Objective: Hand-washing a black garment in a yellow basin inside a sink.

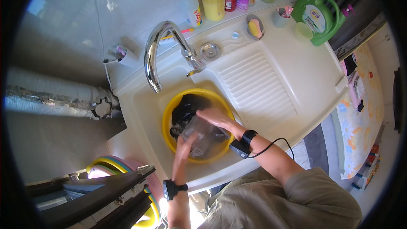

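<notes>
A yellow basin [229, 109] stands in the white sink, with a bunched black cloth [186, 107] in its far left part. Between my hands is a crumpled, greyish, half see-through sheet [198, 138]; whether it is plastic or thin fabric I cannot tell. My left hand [185, 143] grips its near left side, fingers curled. Over the basin's middle, my right hand [214, 117] reaches in from the right against the sheet's far side. Motion smears its fingers, and the sheet partly hides them. Below the hands, cloudy liquid shows in the basin.
A chrome faucet [152, 65] arches over the sink left of the basin. To the right lies a ribbed washboard surface [256, 85]. Several bottles [213, 4] line the back ledge, near a soap dish [255, 27] and a green detergent jug [320, 17].
</notes>
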A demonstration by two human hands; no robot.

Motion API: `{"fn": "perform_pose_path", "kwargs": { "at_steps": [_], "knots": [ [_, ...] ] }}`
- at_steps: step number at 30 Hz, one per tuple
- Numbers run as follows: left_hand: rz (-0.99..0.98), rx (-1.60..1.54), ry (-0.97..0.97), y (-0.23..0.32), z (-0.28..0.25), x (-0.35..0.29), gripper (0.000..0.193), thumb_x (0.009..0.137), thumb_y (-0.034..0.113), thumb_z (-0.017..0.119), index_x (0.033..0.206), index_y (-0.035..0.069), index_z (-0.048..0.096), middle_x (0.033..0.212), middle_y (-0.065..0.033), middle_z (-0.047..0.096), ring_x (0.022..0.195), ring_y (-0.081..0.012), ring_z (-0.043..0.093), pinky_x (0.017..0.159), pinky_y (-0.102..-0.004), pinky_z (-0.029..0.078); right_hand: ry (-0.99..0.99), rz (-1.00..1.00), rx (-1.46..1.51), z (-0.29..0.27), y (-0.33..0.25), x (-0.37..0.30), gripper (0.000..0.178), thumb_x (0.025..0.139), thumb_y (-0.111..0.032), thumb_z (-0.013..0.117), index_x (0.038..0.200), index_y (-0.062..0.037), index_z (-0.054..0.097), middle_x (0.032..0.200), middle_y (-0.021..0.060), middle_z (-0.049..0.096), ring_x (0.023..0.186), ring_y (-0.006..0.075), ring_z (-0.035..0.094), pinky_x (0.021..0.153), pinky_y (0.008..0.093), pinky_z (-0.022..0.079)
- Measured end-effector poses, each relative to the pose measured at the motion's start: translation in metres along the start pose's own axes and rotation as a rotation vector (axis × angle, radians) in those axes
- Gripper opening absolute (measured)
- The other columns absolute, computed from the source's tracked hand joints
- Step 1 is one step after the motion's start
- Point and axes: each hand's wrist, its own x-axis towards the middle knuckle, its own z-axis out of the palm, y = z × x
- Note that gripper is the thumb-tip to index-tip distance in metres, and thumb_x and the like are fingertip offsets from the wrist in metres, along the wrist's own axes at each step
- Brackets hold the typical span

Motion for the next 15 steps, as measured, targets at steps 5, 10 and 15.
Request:
{"fn": "perform_pose_path", "kwargs": {
  "at_steps": [5,10,15],
  "knots": [
    [0.150,0.653,0.087,-0.038,0.006,0.014,0.084,0.074,0.032,0.086,0.141,0.004,0.044,0.122,-0.0165,0.062,0.109,-0.0241,0.061,0.094,-0.0347,0.050,0.029,0.220,-0.306,0.007,-0.016,-0.012,0.056,0.082,-0.048,0.070,0.110,0.0010,0.064,0.105,0.0272,0.067,0.101,0.0402,0.065,0.086,0.0431,0.051],
    [0.153,0.885,-0.076,-0.047,0.025,0.001,0.097,0.065,0.048,0.087,0.139,0.002,0.046,0.122,-0.0258,0.062,0.110,-0.0372,0.063,0.095,-0.0413,0.050,0.469,0.023,-0.451,0.008,0.002,-0.023,0.046,0.081,-0.039,0.072,0.113,-0.0071,0.062,0.111,0.0201,0.062,0.103,0.0376,0.059,0.083,0.0433,0.050],
    [-0.124,1.122,-0.222,-0.055,0.042,0.005,0.090,0.067,0.070,0.070,0.118,-0.002,0.057,0.117,-0.0255,0.063,0.111,-0.0405,0.061,0.090,-0.0491,0.050,0.203,-0.229,-0.971,0.050,0.014,-0.037,0.044,0.078,-0.039,0.071,0.115,-0.0153,0.066,0.123,0.0121,0.051,0.120,0.0310,0.044,0.086,0.0492,0.045]
  ]
}}
